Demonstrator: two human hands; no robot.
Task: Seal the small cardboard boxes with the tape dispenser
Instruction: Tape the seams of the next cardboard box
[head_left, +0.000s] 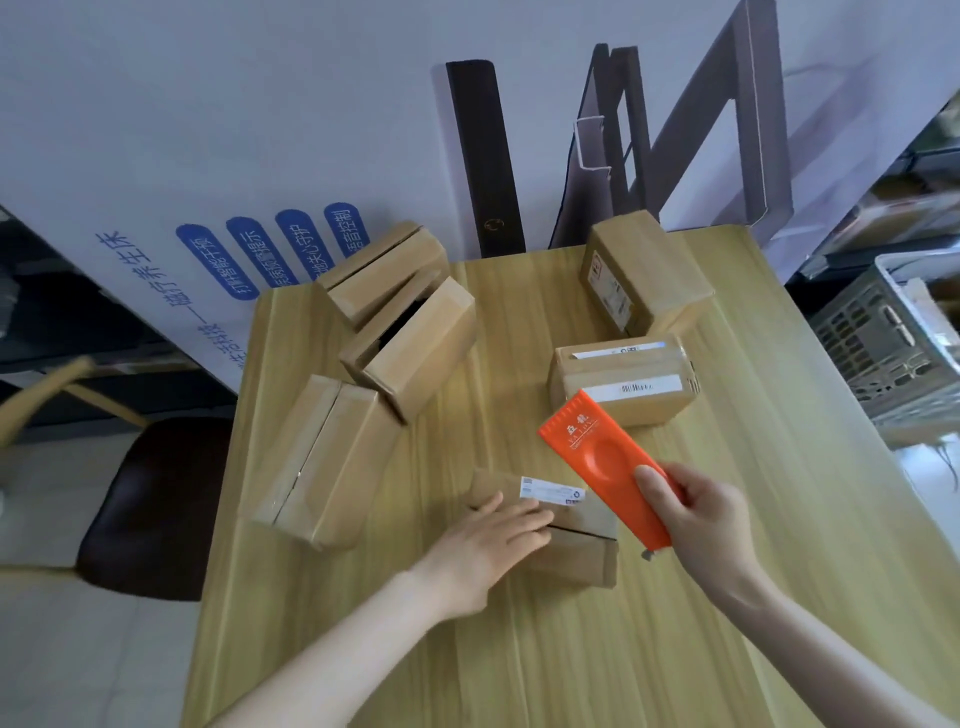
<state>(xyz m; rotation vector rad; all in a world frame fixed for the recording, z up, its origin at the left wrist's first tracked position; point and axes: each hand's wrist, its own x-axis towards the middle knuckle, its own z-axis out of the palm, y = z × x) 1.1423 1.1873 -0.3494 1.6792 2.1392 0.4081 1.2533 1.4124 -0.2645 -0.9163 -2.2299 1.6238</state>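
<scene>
Tape dispenser (602, 462), orange, is gripped by the right hand (711, 525), held just right of the near box (582, 560); left hand (485, 551) presses flat on that box, its seam seemingly untaped; beyond it two far boxes (415, 345) gape open; most sealing remains, I judge.

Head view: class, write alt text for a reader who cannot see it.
A person's right hand holds an orange tape dispenser close to a small cardboard box that the left hand rests on, on a wooden table. Five more cardboard boxes lie beyond it.
</scene>
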